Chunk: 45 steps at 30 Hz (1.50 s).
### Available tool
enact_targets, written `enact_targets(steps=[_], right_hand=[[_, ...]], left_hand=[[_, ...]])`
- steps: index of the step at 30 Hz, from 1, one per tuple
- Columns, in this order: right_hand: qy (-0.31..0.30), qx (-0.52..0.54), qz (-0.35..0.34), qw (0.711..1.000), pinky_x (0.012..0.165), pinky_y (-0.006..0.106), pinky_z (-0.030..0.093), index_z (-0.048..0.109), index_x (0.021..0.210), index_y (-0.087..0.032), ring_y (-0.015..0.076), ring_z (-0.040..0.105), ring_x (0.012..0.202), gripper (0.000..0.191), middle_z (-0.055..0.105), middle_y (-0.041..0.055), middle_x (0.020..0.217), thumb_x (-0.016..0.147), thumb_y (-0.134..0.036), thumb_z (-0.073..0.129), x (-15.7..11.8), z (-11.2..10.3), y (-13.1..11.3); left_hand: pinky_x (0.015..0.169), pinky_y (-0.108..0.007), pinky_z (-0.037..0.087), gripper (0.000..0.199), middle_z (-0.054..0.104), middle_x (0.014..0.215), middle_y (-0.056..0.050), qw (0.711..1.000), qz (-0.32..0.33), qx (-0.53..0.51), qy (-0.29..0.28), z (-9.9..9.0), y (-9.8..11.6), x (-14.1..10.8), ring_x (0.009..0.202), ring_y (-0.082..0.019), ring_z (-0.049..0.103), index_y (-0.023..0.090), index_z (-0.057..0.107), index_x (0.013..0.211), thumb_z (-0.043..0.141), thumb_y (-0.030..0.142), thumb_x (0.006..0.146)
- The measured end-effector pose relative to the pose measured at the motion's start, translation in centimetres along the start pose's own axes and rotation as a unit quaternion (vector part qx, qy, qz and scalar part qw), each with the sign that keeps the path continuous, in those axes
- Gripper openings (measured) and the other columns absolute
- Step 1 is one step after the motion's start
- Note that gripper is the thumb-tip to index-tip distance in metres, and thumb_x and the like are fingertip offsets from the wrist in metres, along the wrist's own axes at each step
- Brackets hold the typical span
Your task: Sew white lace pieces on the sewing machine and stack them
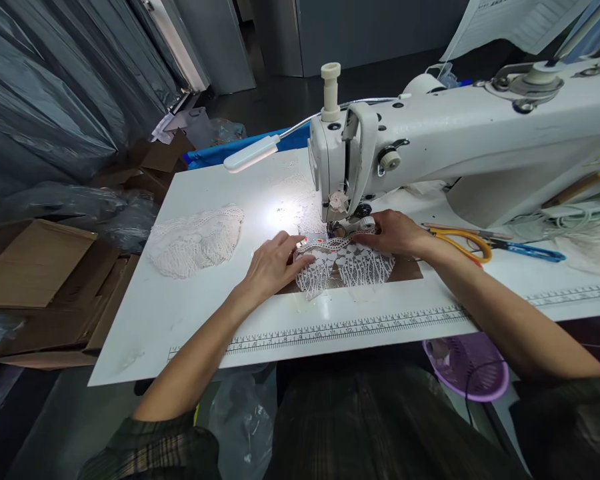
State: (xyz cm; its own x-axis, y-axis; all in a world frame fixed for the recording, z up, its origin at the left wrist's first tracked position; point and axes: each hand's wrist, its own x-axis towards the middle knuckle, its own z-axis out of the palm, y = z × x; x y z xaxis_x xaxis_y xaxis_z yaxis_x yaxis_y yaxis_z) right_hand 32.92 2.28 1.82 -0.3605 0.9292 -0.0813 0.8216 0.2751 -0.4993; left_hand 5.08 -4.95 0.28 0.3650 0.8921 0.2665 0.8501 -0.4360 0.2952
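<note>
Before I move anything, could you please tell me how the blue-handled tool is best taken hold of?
Probably by the blue handles, coming from the right: they point that way and lie flat on the white table, while the other end crowds the yellow handles near the right forearm.

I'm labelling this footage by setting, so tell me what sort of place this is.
Probably a small garment workshop or sewing room. An industrial-looking sewing machine stands on a white table with a ruler scale along its edge, and a pile of lace pieces lies to the left.
</note>
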Motion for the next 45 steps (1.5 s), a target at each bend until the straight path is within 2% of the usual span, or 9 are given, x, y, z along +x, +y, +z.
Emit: enact_targets(steps=[3,7,20,25,30,35,37,42,45], right_hand=[[0.017,-0.022,-0.011,1.000,0.056,0.033,0.041,0.072,0.078,-0.022,0.0208,0.058,0.060,0.028,0.059,0.0034,0.058,0.081,-0.050,0.070,0.6,0.4,0.0],[0.018,-0.034,-0.003,0.999,0.055,0.033,0.039,0.070,0.081,-0.023,0.0203,0.057,0.058,0.031,0.060,0.0025,0.058,0.081,-0.054,0.069,0.1,0.3,0.4],[0.006,0.123,0.026,0.992,0.056,0.029,0.037,0.062,0.072,-0.020,0.0130,0.050,0.059,0.025,0.059,-0.0017,0.066,0.078,-0.043,0.069,-3.0,0.5,0.6],[-0.017,0.329,0.042,0.943,0.057,0.029,0.043,0.066,0.080,-0.020,0.0135,0.054,0.063,0.033,0.063,0.0005,0.072,0.073,-0.052,0.076,-3.4,0.6,0.9],[-0.071,0.486,0.071,0.868,0.057,0.026,0.054,0.068,0.082,-0.021,0.0136,0.062,0.069,0.034,0.070,0.0033,0.082,0.069,-0.047,0.085,-2.8,1.8,-2.4],[-0.196,0.556,0.035,0.807,0.061,0.022,0.060,0.071,0.103,-0.015,0.0120,0.068,0.068,0.043,0.073,0.0054,0.084,0.076,-0.047,0.082,-2.5,3.2,-6.0],[-0.196,0.529,-0.004,0.826,0.072,0.026,0.062,0.069,0.112,-0.015,0.0148,0.072,0.080,0.044,0.074,0.0084,0.094,0.084,-0.048,0.075,-2.5,3.4,-5.7],[-0.005,0.197,-0.112,0.974,0.080,0.037,0.058,0.071,0.116,-0.018,0.0191,0.068,0.081,0.033,0.073,0.0077,0.094,0.096,-0.041,0.057,-3.1,3.4,-2.4],[0.034,0.033,-0.228,0.972,0.087,0.039,0.055,0.068,0.127,-0.020,0.0220,0.066,0.092,0.037,0.069,0.0113,0.105,0.099,-0.033,0.049,-3.7,3.8,-1.3]], left_hand=[[0.080,-0.041,0.053,0.023,0.068,0.122,-0.013,0.993,0.100,0.032,0.055,0.8,-0.6,0.2,0.094,-0.023,0.068,0.022,0.065,0.117,0.056,0.036,0.101],[0.099,-0.042,0.049,0.024,0.068,0.133,-0.006,0.973,0.229,-0.034,-0.014,1.3,-0.2,0.1,0.115,-0.020,0.067,0.026,0.063,0.124,0.054,0.029,0.103],[0.108,-0.053,0.039,0.028,0.070,0.129,-0.008,0.975,0.213,-0.013,-0.054,0.9,0.2,-0.6,0.110,-0.025,0.069,0.026,0.070,0.120,0.058,0.037,0.097],[0.100,-0.054,0.044,0.031,0.070,0.126,-0.013,0.974,0.222,0.001,-0.034,1.3,2.2,-1.1,0.105,-0.029,0.068,0.019,0.071,0.114,0.059,0.041,0.096],[0.080,-0.041,0.054,0.049,0.072,0.110,-0.014,0.986,0.079,-0.143,0.018,0.6,2.1,-1.2,0.094,-0.024,0.069,0.015,0.069,0.115,0.043,0.054,0.102],[0.053,-0.028,0.049,0.068,0.069,0.077,-0.006,0.931,-0.108,-0.341,-0.074,-0.8,1.7,-1.4,0.061,-0.017,0.065,0.013,0.053,0.136,0.046,0.067,0.096],[0.052,-0.028,0.048,0.069,0.066,0.072,-0.003,0.935,-0.146,-0.315,-0.070,-1.1,1.5,-1.5,0.064,-0.019,0.066,0.013,0.053,0.135,0.063,0.062,0.088],[0.048,-0.028,0.043,0.051,0.059,0.066,0.002,0.949,-0.158,-0.266,-0.056,-1.2,0.3,-1.7,0.057,-0.017,0.059,0.016,0.060,0.126,0.072,0.043,0.084],[0.047,-0.028,0.043,0.051,0.059,0.064,0.002,0.952,-0.152,-0.256,-0.071,-1.0,-0.1,-1.6,0.055,-0.017,0.058,0.017,0.061,0.125,0.073,0.043,0.082]])
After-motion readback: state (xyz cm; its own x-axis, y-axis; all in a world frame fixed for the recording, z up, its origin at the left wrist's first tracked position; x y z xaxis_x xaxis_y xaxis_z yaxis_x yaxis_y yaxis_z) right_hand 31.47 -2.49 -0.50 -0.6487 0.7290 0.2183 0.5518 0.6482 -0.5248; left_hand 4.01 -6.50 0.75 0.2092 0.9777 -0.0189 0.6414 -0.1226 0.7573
